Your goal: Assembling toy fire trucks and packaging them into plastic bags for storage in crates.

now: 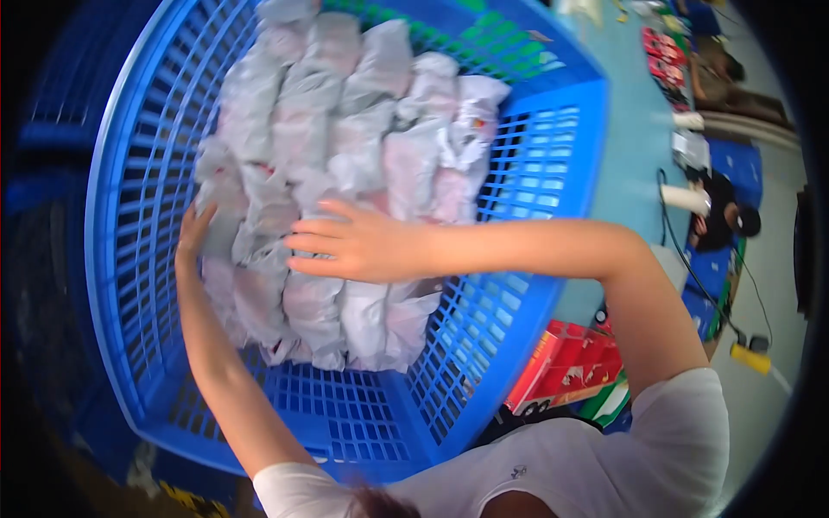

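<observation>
Both my hands reach into a big blue plastic basket [553, 173] with slatted walls. Inside lie rows of packets wrapped in thin whitish plastic [302, 116], packed side by side; something pinkish shows faintly through the wrapping. My right hand [341, 244] rests palm down on the packets near the middle, its fingers stretched and slightly apart. Along the left wall of the basket, my left hand [195, 229] touches the outer edge of a packet [226, 203], fingers extended. Neither hand grips a packet, and parts of the packets under my right hand are hidden.
A blue-green table [626, 129] runs along the right side. Below it sits a red carton [566, 363] near my right elbow. Farther right are two people [721, 211], white rolls [686, 200], a black cable and a yellow-handled object [749, 358].
</observation>
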{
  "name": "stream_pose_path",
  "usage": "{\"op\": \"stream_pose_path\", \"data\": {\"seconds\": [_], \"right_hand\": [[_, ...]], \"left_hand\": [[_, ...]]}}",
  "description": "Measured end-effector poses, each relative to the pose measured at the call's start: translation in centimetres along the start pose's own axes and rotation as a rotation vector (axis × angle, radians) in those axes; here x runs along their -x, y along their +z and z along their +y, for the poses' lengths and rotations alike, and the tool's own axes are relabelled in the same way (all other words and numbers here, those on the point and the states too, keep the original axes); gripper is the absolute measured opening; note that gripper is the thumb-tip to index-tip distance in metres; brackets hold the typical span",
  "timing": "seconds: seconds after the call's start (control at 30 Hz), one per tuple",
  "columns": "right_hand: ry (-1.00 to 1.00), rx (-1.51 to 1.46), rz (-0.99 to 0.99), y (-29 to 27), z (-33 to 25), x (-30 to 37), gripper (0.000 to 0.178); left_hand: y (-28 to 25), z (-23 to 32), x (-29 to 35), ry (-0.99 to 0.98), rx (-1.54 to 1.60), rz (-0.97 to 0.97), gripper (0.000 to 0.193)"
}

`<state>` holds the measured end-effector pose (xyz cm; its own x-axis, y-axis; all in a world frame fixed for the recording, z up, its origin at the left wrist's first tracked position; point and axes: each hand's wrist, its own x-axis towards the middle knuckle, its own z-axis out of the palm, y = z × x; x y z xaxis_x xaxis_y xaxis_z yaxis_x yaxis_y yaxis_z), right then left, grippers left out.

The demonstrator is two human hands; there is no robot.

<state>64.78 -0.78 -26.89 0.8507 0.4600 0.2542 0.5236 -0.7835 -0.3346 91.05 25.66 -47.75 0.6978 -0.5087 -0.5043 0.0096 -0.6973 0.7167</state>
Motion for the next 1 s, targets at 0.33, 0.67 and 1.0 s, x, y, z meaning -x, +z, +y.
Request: {"op": "stream_pose_path", "data": {"seconds": [0.33,0.67,1.0], "right_hand": [[2.092,0.792,0.045,-19.9,-15.7,41.6,0.081],[2.010,0.485,0.572,-15.9,-21.6,45.3,0.054],[1.324,0.186,0.789,-28.9,-28.2,36.6,0.042]], "left_hand": [[8.4,-0.4,16.5,0.255,0.082,0.205,0.052],[15.2,26.2,27.2,0.439,0.617,-0.167,0.048],[29.5,49.4,50.0,1.273,-0.120,-0.212,0.077]]}}
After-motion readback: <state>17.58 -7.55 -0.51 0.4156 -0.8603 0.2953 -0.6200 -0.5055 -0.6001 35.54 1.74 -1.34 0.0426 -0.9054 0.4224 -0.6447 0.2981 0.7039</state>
